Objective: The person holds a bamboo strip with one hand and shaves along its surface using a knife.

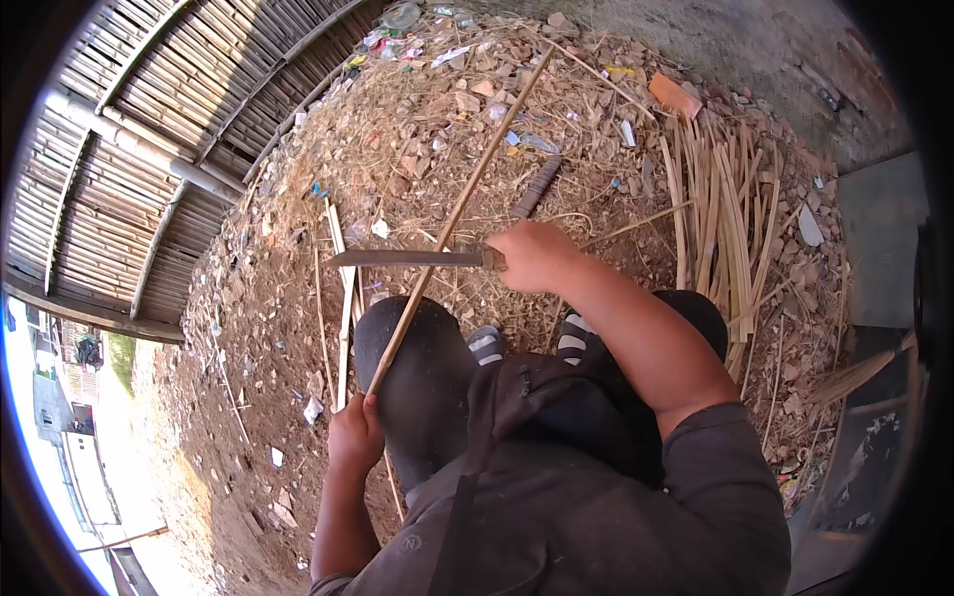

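A bamboo fence [129, 149] is standing along the left side, and it is the biggest thing here. Next to it, brown dirt ground [417, 149] is spreading out, covered with dry straw, small stones and bits of trash. On the right, a pile of split bamboo strips [720, 214] is lying on the ground, just beside the person's leg. The person is sitting low, with dark trousers over both knees and striped shoes [527, 343] peeking out between them. A long bamboo stick [457, 214] is slanting from the left knee up and away across the dirt. The left hand [355, 435] is wrapping tight around the near end of this stick, down by the left knee. The right hand [534, 256] is closing around the handle of a long knife [407, 258]. The flat blade is pointing to the left and is crossing the stick near its middle, touching it or almost touching it. The two hands are well apart. A second dark blade [537, 186] is lying on the dirt just past the right hand.
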Tool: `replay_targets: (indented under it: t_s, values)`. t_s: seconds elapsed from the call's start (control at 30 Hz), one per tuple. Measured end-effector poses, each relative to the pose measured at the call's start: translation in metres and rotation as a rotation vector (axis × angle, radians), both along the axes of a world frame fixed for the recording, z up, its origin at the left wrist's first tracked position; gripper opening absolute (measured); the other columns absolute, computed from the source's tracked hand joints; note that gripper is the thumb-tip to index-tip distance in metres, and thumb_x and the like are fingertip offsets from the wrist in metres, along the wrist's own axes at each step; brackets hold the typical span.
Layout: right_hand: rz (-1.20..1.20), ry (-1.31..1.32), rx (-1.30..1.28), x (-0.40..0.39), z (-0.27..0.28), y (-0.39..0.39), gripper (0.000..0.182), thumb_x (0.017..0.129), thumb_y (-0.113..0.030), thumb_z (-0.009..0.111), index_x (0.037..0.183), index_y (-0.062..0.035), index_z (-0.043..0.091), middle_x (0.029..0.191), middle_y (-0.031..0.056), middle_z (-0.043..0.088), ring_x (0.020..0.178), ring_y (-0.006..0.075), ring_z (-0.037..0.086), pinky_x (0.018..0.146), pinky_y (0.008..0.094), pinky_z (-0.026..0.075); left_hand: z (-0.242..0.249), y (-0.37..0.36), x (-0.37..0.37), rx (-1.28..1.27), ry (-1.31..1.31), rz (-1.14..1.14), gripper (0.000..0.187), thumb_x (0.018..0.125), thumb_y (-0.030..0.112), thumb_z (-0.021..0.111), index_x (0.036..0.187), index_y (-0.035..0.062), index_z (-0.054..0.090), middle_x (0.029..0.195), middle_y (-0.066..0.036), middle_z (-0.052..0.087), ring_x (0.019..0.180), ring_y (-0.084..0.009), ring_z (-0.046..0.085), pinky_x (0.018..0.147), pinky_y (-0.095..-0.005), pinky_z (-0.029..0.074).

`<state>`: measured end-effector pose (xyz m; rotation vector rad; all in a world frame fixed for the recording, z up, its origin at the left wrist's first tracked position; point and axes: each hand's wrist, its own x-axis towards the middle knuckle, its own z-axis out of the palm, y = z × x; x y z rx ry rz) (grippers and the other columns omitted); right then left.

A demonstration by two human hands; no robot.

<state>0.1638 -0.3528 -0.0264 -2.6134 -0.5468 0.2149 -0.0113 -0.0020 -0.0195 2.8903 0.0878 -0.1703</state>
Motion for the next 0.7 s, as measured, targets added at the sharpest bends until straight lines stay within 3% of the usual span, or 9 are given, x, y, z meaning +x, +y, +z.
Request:
replay_targets:
  t_s: [0.13, 0.17, 0.27, 0.4, 0.5, 0.6, 0.7]
  values:
    - [0.083, 0.059, -0.030, -0.002, 0.000, 0.003, 0.021, 0.076, -0.017, 0.066, 0.095, -0.0093, 0.071, 0.090, 0.0154, 0.072, 0.089, 0.0364, 0.071, 0.078, 0.0496, 0.056, -0.001, -0.002, -0.004, 0.026, -0.063, -0.029, 0.042, 0.107, 0.039, 0.043, 0.086, 0.0043, 0.056, 0.073, -0.025, 0.064, 0.072, -0.0501, 0.063, 0.063, -0.0597, 0.048]
    - [-0.063, 0.022, 0.094, 0.013, -0.020, -0.012, 0.021, 0.077, -0.018, 0.067, 0.095, -0.0089, 0.071, 0.091, 0.0157, 0.072, 0.090, 0.0365, 0.070, 0.078, 0.0500, 0.056, 0.000, -0.002, -0.009, 0.061, -0.040, -0.007, 0.042, 0.107, 0.038, 0.043, 0.086, 0.0042, 0.056, 0.072, -0.025, 0.064, 0.072, -0.0500, 0.063, 0.063, -0.0596, 0.047]
    - [-0.211, 0.071, 0.041, 0.039, -0.035, -0.041, 0.021, 0.077, -0.019, 0.069, 0.095, -0.0088, 0.071, 0.093, 0.0174, 0.071, 0.092, 0.0371, 0.070, 0.079, 0.0499, 0.056, 0.007, -0.009, 0.002, 0.103, -0.029, 0.009, 0.042, 0.107, 0.038, 0.043, 0.086, 0.0041, 0.056, 0.072, -0.025, 0.064, 0.071, -0.0498, 0.063, 0.062, -0.0595, 0.047]
    - [-0.151, 0.018, 0.095, 0.013, -0.025, -0.021, 0.026, 0.078, -0.020, 0.068, 0.103, -0.0126, 0.071, 0.090, 0.0198, 0.071, 0.088, 0.0400, 0.070, 0.077, 0.0504, 0.055, 0.010, -0.005, 0.007, 0.068, -0.004, -0.036, 0.041, 0.106, 0.039, 0.044, 0.087, 0.0044, 0.056, 0.072, -0.025, 0.064, 0.071, -0.0505, 0.063, 0.063, -0.0600, 0.047]
    - [0.073, 0.023, -0.130, -0.006, 0.012, -0.007, 0.028, 0.079, -0.021, 0.068, 0.105, -0.0135, 0.071, 0.092, 0.0198, 0.072, 0.089, 0.0391, 0.070, 0.078, 0.0494, 0.055, 0.009, -0.009, 0.003, 0.058, -0.029, -0.026, 0.041, 0.107, 0.038, 0.044, 0.087, 0.0048, 0.056, 0.072, -0.025, 0.064, 0.073, -0.0507, 0.063, 0.063, -0.0600, 0.048]
    - [-0.225, 0.114, 0.211, 0.038, -0.039, -0.053, 0.030, 0.078, -0.022, 0.069, 0.106, -0.0125, 0.072, 0.092, 0.0201, 0.072, 0.089, 0.0389, 0.070, 0.079, 0.0487, 0.055, -0.003, 0.000, -0.002, 0.045, -0.052, -0.018, 0.041, 0.106, 0.039, 0.044, 0.087, 0.0052, 0.056, 0.073, -0.025, 0.065, 0.073, -0.0503, 0.064, 0.063, -0.0597, 0.048]
    - [-0.344, 0.098, 0.116, 0.049, -0.047, -0.071, 0.033, 0.077, -0.021, 0.069, 0.108, -0.0114, 0.072, 0.091, 0.0209, 0.072, 0.089, 0.0392, 0.070, 0.080, 0.0483, 0.056, 0.004, 0.000, 0.001, 0.102, -0.026, -0.014, 0.042, 0.107, 0.039, 0.043, 0.086, 0.0047, 0.056, 0.071, -0.025, 0.064, 0.070, -0.0492, 0.063, 0.063, -0.0591, 0.047]
